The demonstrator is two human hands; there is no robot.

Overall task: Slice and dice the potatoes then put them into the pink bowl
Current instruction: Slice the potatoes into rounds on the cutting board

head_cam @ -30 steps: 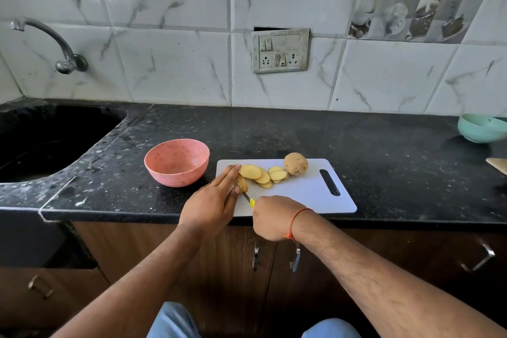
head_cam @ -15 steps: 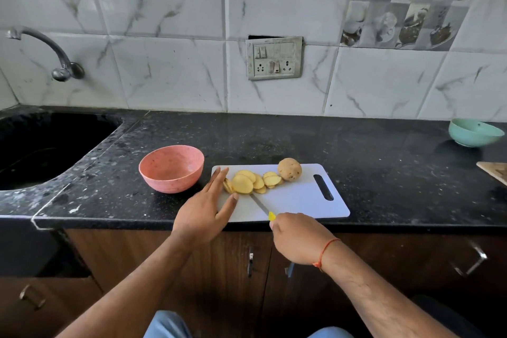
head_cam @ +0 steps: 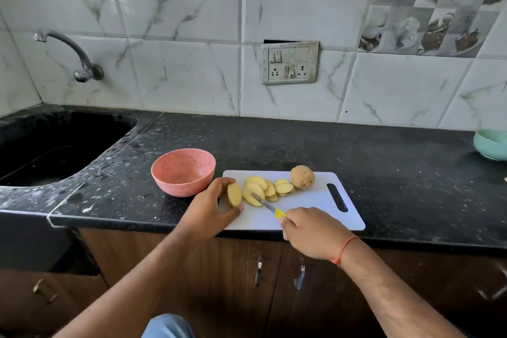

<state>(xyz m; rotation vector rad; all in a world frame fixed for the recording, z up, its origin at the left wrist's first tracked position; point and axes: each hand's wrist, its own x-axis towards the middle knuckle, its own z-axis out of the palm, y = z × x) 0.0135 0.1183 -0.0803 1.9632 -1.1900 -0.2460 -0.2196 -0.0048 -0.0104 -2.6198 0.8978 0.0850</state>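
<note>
Left hand (head_cam: 212, 207): thumb and fingers pinch potato slice (head_cam: 234, 194) at cutting board (head_cam: 315, 214) left edge.
Right hand (head_cam: 310, 232): grips knife (head_cam: 264, 203); blade over sliced potatoes (head_cam: 267, 189).
Pink bowl (head_cam: 183, 171): just left of board.
Whole potato (head_cam: 302, 177): board's far edge.

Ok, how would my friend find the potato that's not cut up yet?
Look at the white cutting board on the black counter, right of the pink bowl. At the board's back edge sits a whole potato, beside the yellow slices. It alone is round with brown skin.
</note>
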